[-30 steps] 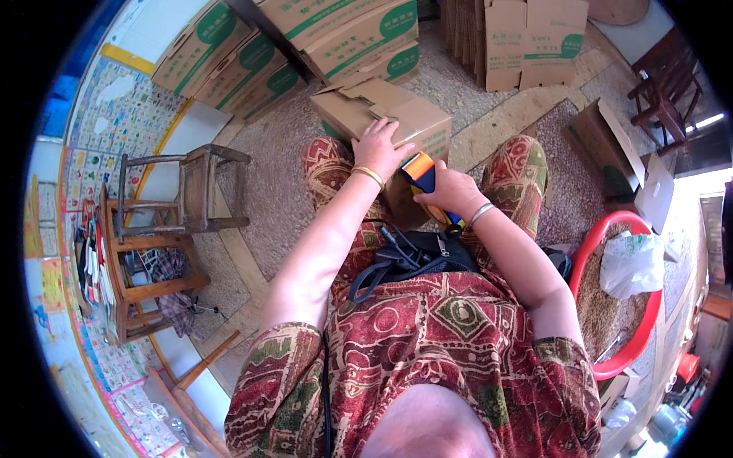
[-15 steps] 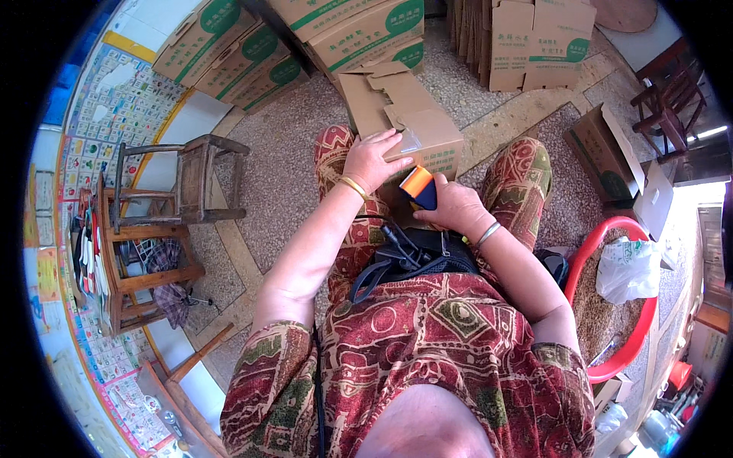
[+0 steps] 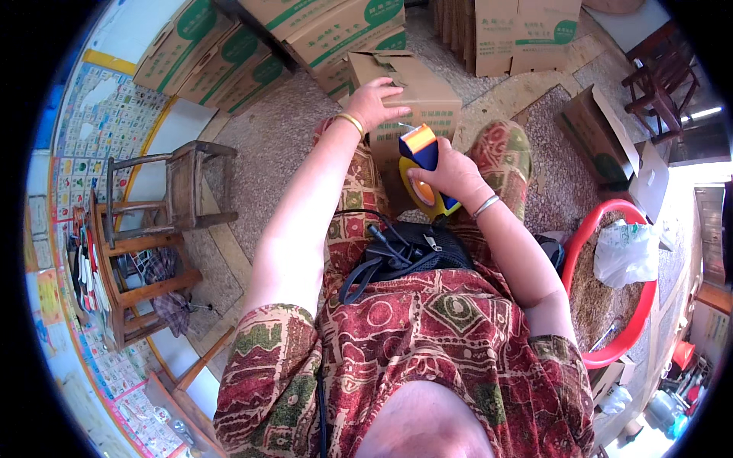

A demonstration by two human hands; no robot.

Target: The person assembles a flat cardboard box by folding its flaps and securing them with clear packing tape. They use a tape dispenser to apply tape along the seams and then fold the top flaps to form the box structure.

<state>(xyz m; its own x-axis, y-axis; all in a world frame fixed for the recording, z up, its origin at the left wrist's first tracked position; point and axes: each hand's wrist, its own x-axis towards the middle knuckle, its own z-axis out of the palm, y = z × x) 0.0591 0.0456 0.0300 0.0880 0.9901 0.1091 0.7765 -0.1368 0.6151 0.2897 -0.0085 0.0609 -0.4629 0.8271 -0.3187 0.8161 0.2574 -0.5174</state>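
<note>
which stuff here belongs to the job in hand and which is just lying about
In hand:
tape dispenser, gripped by the right hand
cardboard box, by the left hand

Apparently just lying about:
wooden chair
red basin
white plastic bag

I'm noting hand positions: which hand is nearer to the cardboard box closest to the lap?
Left. The left hand is at the near left part of the cardboard box, fingers over its top; the right hand, gripping a tape dispenser, is nearer the body.
</note>
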